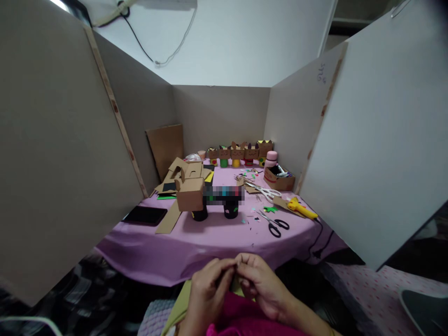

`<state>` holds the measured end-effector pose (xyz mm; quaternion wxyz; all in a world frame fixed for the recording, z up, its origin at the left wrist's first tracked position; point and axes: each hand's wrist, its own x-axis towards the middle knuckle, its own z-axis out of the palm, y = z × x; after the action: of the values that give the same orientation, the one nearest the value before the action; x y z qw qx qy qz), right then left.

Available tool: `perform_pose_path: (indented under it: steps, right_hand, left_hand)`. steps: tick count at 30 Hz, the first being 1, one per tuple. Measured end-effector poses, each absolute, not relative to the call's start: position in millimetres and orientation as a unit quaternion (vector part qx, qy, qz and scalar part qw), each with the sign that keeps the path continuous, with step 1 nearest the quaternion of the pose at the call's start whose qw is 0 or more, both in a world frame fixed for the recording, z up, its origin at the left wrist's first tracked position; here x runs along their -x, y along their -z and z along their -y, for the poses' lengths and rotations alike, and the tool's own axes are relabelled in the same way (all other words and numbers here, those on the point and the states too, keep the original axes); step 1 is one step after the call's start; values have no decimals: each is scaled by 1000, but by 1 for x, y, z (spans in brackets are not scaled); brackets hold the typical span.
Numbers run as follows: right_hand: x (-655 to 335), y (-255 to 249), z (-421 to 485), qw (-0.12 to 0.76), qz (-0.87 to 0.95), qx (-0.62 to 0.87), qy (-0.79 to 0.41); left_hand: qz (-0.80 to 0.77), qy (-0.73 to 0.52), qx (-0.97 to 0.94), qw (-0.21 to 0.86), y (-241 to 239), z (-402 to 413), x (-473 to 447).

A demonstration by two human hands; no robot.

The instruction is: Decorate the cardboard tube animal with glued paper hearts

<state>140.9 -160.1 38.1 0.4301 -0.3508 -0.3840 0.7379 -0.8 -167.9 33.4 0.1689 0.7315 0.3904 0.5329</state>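
My left hand [212, 282] and my right hand [259, 284] meet above the lap, in front of the table's near edge. Thumb and fingers of each are pinched together, and the fingertips touch. Whatever lies between them is too small or hidden to make out. Nearest on the table stand a cardboard box with ears [191, 195], resting on a dark cup [199, 214], and a black cup with coloured spots [231, 211]. A blurred patch covers the area above that cup. To their right lie black-handled scissors [276, 225], with the blades spread.
A pink cloth [147, 256] covers the table between grey side panels. Cardboard pieces [175, 175] and a black tablet [145, 216] lie left. White-handled scissors [269, 192], a yellow glue gun [303, 208] with a cord, and a cardboard tray [279, 181] are right. Several cardboard-headed figures [238, 153] stand behind.
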Motion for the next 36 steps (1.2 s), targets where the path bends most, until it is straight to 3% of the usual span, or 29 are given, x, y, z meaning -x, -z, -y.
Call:
perform_pose_path:
  steps: [4, 8, 23, 31, 36]
  right_hand:
    - [-142, -35, 161, 465, 407, 352, -703]
    - [-146, -36, 162, 489, 480, 386, -618]
    - [-154, -40, 168, 428, 689, 422, -405]
    - [-165, -54, 165, 313, 851, 376, -189]
    - [-166, -65, 158, 327, 838, 369, -232]
  left_hand:
    - [-470, -549, -532, 441, -39, 166, -5]
    - [-485, -525, -410, 567, -37, 163, -8]
    - [-515, -502, -522, 457, -40, 161, -4]
    - [-519, -486, -612, 346, -33, 164, -1]
    - [-462, -428, -680, 375, -39, 169, -1]
